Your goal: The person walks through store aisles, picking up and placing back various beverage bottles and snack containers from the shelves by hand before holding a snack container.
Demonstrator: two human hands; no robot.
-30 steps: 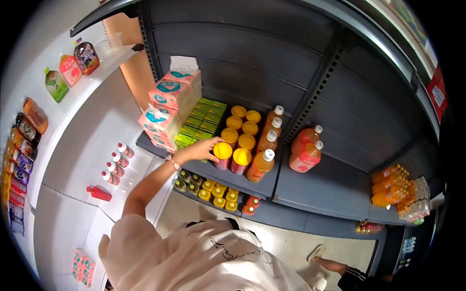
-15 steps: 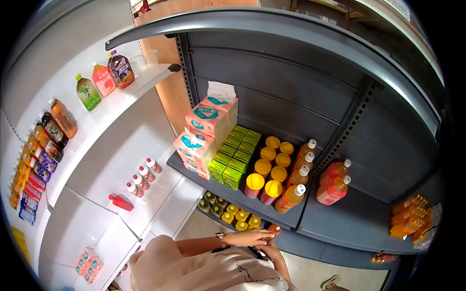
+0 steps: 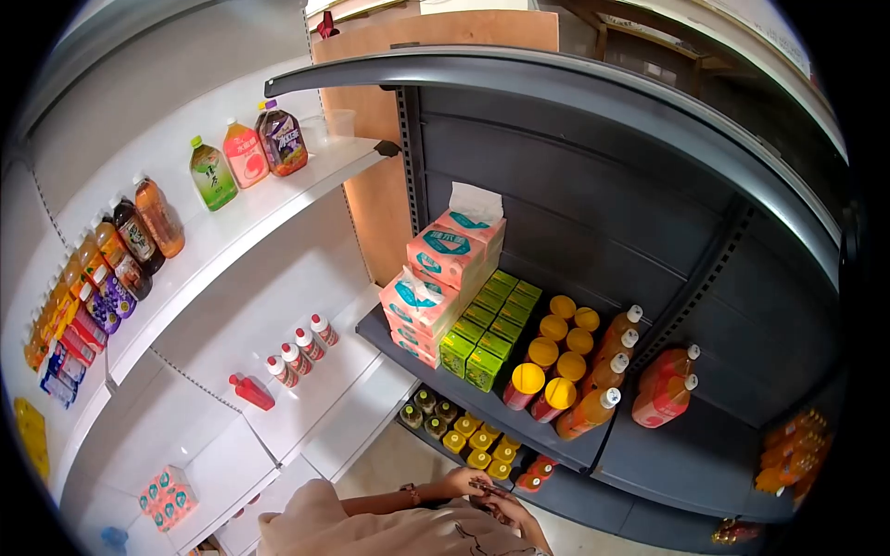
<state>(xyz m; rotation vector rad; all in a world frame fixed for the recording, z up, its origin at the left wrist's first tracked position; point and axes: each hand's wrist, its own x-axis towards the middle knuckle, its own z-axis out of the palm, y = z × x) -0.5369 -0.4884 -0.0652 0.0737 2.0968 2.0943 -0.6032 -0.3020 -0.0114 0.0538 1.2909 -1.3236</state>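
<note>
Both hands are together low in the view, in front of my torso. My left hand, with a band on its wrist, has its fingers closed and meets my right hand, whose fingers are curled too. Something small and dark shows between them, too unclear to name. Just beyond the hands are red-capped bottles and yellow bottles on the low shelf. Above these, the dark shelf bears yellow-lidded jars, orange drink bottles, green boxes and pink tissue packs.
Large pink-labelled bottles stand on the dark shelf to the right. On the left, a curved white shelf holds assorted drinks, with small red-capped bottles below it. A curved dark shelf edge overhangs the upper part.
My left hand has left the yellow-lidded jar and come down to my right hand in front of me. The view has shifted, so the shelves appear lower and further right.
</note>
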